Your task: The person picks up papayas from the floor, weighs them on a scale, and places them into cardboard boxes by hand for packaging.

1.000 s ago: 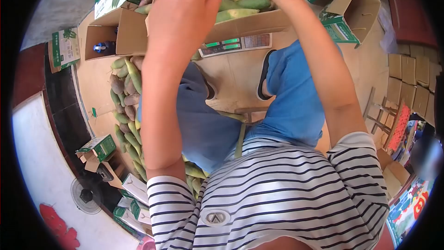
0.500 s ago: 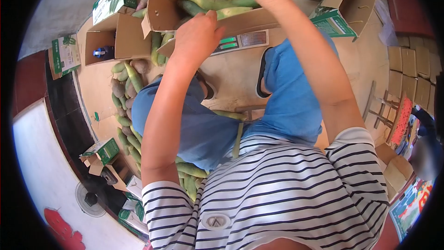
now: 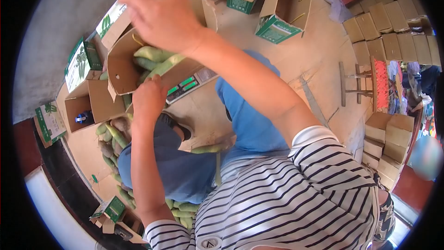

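A cardboard box (image 3: 121,67) holds several long green gourds (image 3: 152,54) and sits at the upper left. My left hand (image 3: 149,96) is closed on the near side of this box, its fingers curled at the rim. Above the box's far side, my right hand (image 3: 159,18) reaches left, slightly blurred, with its fingers stretched out near a raised flap (image 3: 116,31). Nothing shows in its fingers. A scale with green lit displays (image 3: 187,83) lies just in front of the box.
More gourds (image 3: 185,208) lie on the floor at my left. An open box (image 3: 104,102) with a blue-capped item stands beside them. Further boxes (image 3: 277,30) stand at the upper right. A stool (image 3: 380,83) and stacked cartons (image 3: 370,23) are on the right.
The view has turned to the right, so the box appears further left. My right hand has moved left across the box, to its far flap. My left hand stays at the near side.
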`<state>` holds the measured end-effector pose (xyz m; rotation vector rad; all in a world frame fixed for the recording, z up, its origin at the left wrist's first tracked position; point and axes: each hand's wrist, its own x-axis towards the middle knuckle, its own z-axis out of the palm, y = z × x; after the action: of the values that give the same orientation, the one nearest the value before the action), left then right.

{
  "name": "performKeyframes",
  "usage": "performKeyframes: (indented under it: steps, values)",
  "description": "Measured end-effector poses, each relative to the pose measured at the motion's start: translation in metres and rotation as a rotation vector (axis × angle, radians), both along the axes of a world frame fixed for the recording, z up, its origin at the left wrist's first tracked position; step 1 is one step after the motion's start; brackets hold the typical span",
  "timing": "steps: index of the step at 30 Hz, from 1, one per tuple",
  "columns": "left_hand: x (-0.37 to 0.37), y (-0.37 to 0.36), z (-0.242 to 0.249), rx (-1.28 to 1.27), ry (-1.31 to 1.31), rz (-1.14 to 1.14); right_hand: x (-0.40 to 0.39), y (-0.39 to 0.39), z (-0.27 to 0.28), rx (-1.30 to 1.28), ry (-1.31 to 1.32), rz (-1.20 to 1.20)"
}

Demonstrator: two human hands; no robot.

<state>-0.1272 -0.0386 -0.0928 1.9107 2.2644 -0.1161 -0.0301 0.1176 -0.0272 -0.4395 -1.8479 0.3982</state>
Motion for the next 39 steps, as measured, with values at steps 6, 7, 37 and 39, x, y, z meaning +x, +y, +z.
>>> performKeyframes:
  steps: [6, 7, 37, 39]
  values:
    - [-0.004, -0.004, -0.001, -0.124, -0.023, -0.007, 0.088, 0.078, -0.017, -0.205, -0.047, -0.261]
    - [-0.002, -0.003, 0.000, -0.157, -0.045, 0.021, 0.108, 0.104, -0.050, -0.181, -0.072, -0.315]
    - [-0.041, 0.012, -0.077, 0.131, -1.806, 1.436, -0.063, 0.120, -0.112, -0.035, -1.379, 0.104]
    - [-0.038, 0.015, -0.079, 0.183, -1.844, 1.460, -0.063, 0.121, -0.110, 0.017, -1.384, 0.150]
